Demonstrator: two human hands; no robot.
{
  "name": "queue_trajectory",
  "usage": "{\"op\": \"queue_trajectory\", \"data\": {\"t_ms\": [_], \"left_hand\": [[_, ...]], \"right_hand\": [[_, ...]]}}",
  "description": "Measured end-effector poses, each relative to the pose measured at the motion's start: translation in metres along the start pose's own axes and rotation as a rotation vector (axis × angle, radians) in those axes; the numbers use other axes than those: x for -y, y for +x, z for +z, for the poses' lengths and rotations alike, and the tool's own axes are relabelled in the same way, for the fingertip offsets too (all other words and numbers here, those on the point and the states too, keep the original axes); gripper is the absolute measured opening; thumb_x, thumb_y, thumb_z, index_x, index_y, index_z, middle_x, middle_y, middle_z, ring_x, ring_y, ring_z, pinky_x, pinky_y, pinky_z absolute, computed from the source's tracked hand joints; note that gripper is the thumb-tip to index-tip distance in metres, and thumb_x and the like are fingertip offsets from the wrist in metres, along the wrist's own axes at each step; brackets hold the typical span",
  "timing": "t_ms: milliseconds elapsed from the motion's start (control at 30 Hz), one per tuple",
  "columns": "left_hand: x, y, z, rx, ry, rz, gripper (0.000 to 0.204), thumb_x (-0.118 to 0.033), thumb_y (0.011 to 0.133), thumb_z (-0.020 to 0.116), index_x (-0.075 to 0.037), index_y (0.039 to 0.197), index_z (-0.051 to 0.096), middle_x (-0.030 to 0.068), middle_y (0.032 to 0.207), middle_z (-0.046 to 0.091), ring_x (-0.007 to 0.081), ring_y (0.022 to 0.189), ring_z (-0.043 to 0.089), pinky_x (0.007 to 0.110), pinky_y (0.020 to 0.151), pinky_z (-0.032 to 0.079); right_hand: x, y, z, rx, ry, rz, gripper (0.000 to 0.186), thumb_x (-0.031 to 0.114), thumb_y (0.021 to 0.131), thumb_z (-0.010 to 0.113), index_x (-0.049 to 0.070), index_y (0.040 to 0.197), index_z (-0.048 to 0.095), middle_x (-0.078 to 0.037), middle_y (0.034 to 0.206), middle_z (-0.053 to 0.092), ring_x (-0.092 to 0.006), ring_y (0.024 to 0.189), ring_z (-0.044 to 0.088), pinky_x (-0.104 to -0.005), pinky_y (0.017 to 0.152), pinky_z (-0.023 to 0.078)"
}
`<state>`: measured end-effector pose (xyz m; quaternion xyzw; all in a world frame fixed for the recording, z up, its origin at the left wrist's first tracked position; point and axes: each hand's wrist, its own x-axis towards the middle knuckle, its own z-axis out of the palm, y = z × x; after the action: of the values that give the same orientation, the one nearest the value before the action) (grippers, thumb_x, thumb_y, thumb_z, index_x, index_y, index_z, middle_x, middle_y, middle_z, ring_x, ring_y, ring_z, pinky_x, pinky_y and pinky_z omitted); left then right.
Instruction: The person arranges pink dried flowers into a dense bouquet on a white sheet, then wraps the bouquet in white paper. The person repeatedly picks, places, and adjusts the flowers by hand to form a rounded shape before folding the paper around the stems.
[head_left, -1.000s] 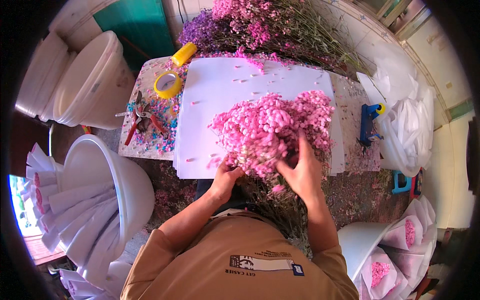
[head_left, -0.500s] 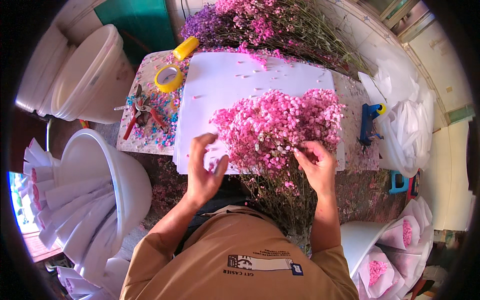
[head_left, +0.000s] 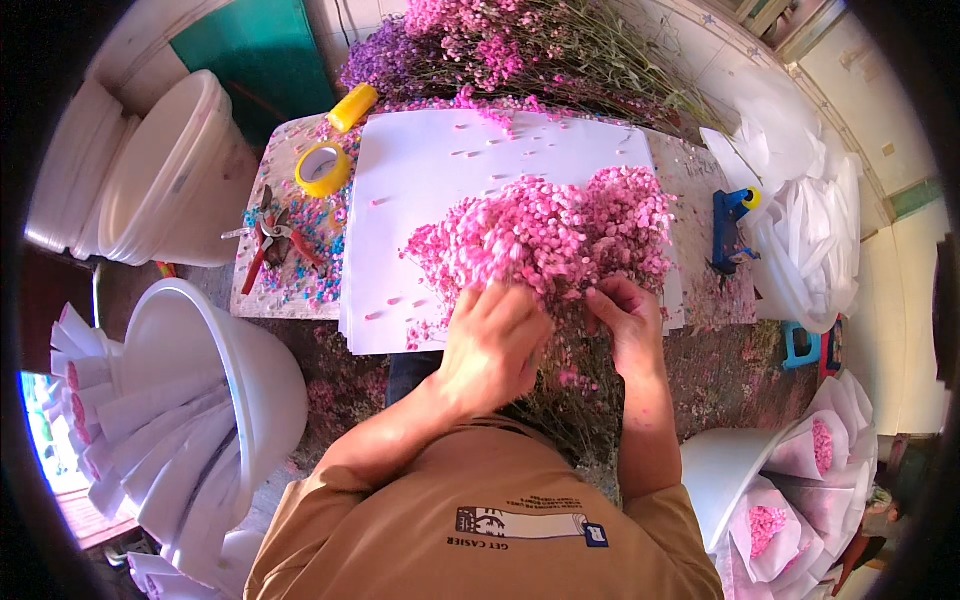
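A large fluffy bunch of pink baby's breath lies over the near half of a stack of white paper sheets on the table. At the bunch's lower left, my left hand is curled with its back up, closed on flowers and stems; its fingertips are hidden. My right hand pinches the bunch's stems at the lower right, thumb toward the flowers. Below both hands the thin green stems hang past the table's front edge toward my lap.
Left on the table are red-handled pruning shears, yellow tape and loose petals. A blue tape dispenser stands at the right. Behind lie more dyed flowers. White tubs with wrapped bouquets flank me.
My left hand has come right, from beside the bunch onto its lower left, and its fingers have closed. The right hand keeps its pinch. The whole view has shifted slightly.
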<state>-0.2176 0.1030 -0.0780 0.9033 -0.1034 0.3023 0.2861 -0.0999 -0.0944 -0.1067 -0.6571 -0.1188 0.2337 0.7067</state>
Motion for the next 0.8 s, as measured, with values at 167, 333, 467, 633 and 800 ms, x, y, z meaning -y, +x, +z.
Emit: {"op": "queue_trajectory", "data": {"t_ms": [167,333,467,633,800], "left_hand": [[0.028,-0.038,-0.023,-0.104,-0.172,-0.254,0.018,0.006,0.077,0.071,-0.003,0.093,0.066,0.0106,0.093,0.063,0.029,0.083,0.062,0.04,0.072,0.049],[0.048,-0.064,-0.038,-0.127,-0.729,-0.616,0.009,-0.008,0.097,0.066,-0.001,0.098,0.06,0.0071,0.089,0.059,0.0173,0.077,0.058,0.028,0.064,0.045],[0.022,-0.062,-0.045,-0.062,-1.524,-0.862,0.033,-0.033,0.105,0.057,-0.001,0.096,0.057,0.0132,0.086,0.058,0.0163,0.066,0.049,0.028,0.055,0.039],[0.006,-0.042,-0.044,0.176,-1.034,-0.807,0.012,-0.015,0.101,0.067,-0.003,0.099,0.066,0.0025,0.079,0.062,0.0131,0.067,0.059,0.029,0.059,0.046],[0.01,-0.037,-0.01,0.329,-0.007,-0.314,0.018,-0.013,0.089,0.072,-0.006,0.105,0.066,0.0126,0.086,0.07,0.0352,0.074,0.07,0.047,0.062,0.056]], "right_hand": [[-0.004,-0.007,0.008,-0.047,-0.013,-0.113,0.014,0.013,0.099,0.071,0.001,0.094,0.066,0.001,0.075,0.062,-0.0085,0.067,0.056,-0.0253,0.063,0.044],[-0.014,-0.009,0.015,-0.073,-0.266,-0.141,0.016,0.016,0.099,0.072,0.002,0.102,0.066,0.003,0.078,0.063,-0.007,0.069,0.057,-0.0261,0.061,0.046],[0.014,-0.02,0.041,-0.271,-0.733,-0.697,0.02,0.003,0.088,0.077,0.0,0.104,0.066,-0.011,0.092,0.067,-0.0234,0.082,0.065,-0.0343,0.073,0.053],[0.026,-0.047,0.057,-0.066,-0.778,-0.704,0.018,-0.003,0.084,0.075,0.002,0.1,0.069,-0.012,0.088,0.069,-0.0297,0.073,0.068,-0.0379,0.063,0.053],[0.0,-0.042,0.055,0.087,-1.197,-0.493,0.051,0.014,0.083,0.078,0.0,0.13,0.061,-0.015,0.108,0.066,-0.0335,0.102,0.067,-0.0442,0.081,0.054]]}}
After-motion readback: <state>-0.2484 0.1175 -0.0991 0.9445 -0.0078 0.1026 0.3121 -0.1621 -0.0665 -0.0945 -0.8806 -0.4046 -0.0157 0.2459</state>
